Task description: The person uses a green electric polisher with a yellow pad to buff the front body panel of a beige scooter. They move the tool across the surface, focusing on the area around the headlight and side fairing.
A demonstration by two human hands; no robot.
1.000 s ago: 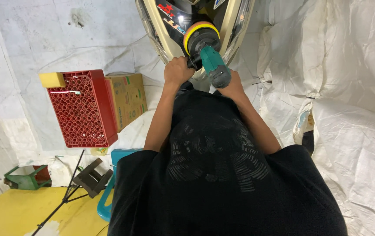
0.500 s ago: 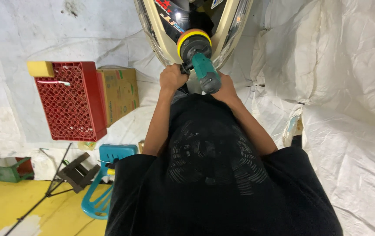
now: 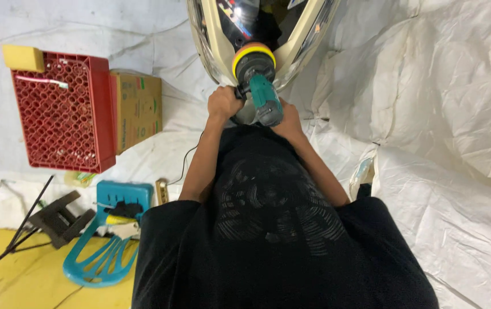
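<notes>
Head view, looking down over a black shirt (image 3: 280,229) toward the top centre of the frame, where a cream-coloured glossy body panel (image 3: 214,40) of a vehicle hung into view. The work in hand, as I judged it, was machine polishing of that panel: a teal polisher (image 3: 264,97) with a yellow-rimmed foam pad (image 3: 253,57) sat at top centre, the pad set against or just at the dark glossy surface between the two cream edges; contact itself could not be confirmed. Left hand (image 3: 224,104) was wrapped closed around the side grip just left of the tool head. Right hand (image 3: 287,118) lay at the tool's rear body, mostly hidden behind it, so I could not tell how its fingers sat. A thin dark cord (image 3: 191,157) trailed down left of the forearm. At upper left stood a red crate (image 3: 65,111) with a yellow sponge (image 3: 23,58) on its corner and a cardboard box (image 3: 138,109) beside it; a teal plastic chair (image 3: 108,240) lay at lower left. White sheeting (image 3: 440,114) covered the right side. Judgement: the next move called for both hands steady, the pad kept flat to the curve, and the cord kept clear.
</notes>
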